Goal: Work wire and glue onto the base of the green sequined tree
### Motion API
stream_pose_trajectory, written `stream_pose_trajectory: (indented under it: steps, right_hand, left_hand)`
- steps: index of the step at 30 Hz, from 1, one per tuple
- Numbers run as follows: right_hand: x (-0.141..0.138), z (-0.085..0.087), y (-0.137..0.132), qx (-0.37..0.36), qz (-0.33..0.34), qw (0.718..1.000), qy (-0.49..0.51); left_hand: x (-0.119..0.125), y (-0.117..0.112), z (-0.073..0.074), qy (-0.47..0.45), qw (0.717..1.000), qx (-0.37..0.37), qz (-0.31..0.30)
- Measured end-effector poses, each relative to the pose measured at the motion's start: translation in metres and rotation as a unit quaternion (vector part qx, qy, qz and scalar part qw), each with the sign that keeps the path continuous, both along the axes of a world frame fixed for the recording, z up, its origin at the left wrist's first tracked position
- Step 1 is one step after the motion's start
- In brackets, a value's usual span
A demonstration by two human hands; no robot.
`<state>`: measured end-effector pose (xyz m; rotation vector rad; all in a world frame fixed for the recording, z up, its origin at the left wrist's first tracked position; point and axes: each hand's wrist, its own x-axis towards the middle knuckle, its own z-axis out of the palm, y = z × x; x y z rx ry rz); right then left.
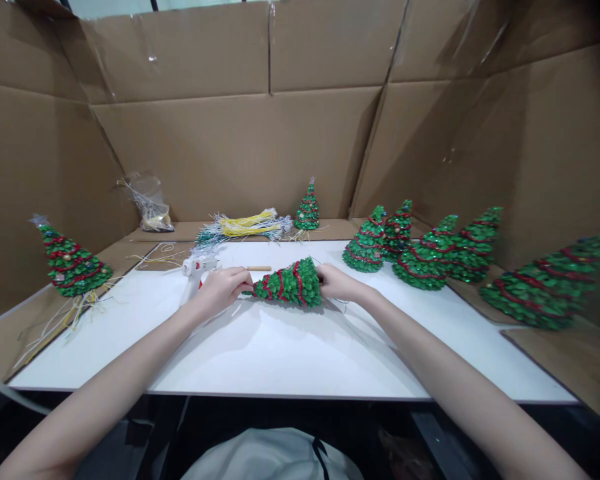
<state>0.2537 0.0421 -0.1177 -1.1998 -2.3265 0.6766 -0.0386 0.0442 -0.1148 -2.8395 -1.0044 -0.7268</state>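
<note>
A small artificial Christmas tree (pixel 293 285), green with red garland, lies on its side between my hands just over the white tabletop (pixel 280 360). Its narrow tip points left, and the fingers of my left hand (pixel 230 285) are pinched on that tip. At the wide base, my right hand (pixel 336 283) is closed, its fingers partly hidden inside or behind the base. Thin wires trail below the base on the right. Close behind my left hand stands a white glue gun (pixel 194 270). A stick with a wooden-looking handle (pixel 259 268) lies beyond the tree.
Decorated trees (pixel 367 240) stand in a group at the right, another tree (pixel 77 260) at the left, and a smaller one (pixel 308 208) at the back. Bundled yellow and white wires (pixel 245 227) lie near a plastic bag (pixel 153 207). Cardboard walls (pixel 220 153) enclose the table.
</note>
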Motion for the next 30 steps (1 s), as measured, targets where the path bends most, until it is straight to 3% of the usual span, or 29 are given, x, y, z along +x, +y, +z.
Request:
stream_pose_trajectory:
  steps: [10,18,30]
  right_hand:
    - [-0.0033,0.0041,-0.0015,-0.029,0.029,0.998,0.043]
    - [-0.0005,0.0035,0.0,-0.035,0.059,0.997,0.025]
    - [-0.0016,0.0048,-0.0019,-0.04,0.04,0.998,0.004]
  left_hand:
    - [-0.0029,0.0032,0.0,-0.004,0.999,-0.034,0.001]
    - [-0.0059,0.0061,0.0012,0.038,0.999,0.003,0.013]
    - [-0.0098,0.0028,0.0093,0.074,0.997,-0.005,0.011]
